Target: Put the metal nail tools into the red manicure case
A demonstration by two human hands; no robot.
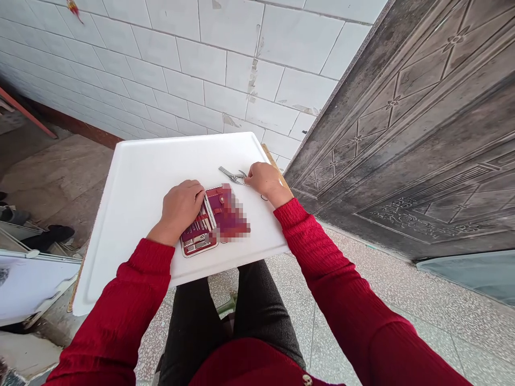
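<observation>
An open manicure case (200,244) lies on a white board. Slim metal tools and nail clippers sit in its red left half, while the purple right half (217,206) is partly blurred out. My left hand (183,201) rests over the case's upper left, its fingers curled at the edge and partly hiding the tools. Above the case's right side, my right hand (263,178) has its fingertips pinched at the handle end of silver nippers (237,176). A flat silver nail clipper (226,171) appears to lie against them. Beneath my right wrist, a small dark loop (264,197) shows; the rest is hidden.
The white board (140,171) has a low raised rim and sits above my knees. A white tiled wall (181,64) stands behind it, and a dark patterned door (402,134) is at the right. Clutter and a white panel (32,284) are at the lower left.
</observation>
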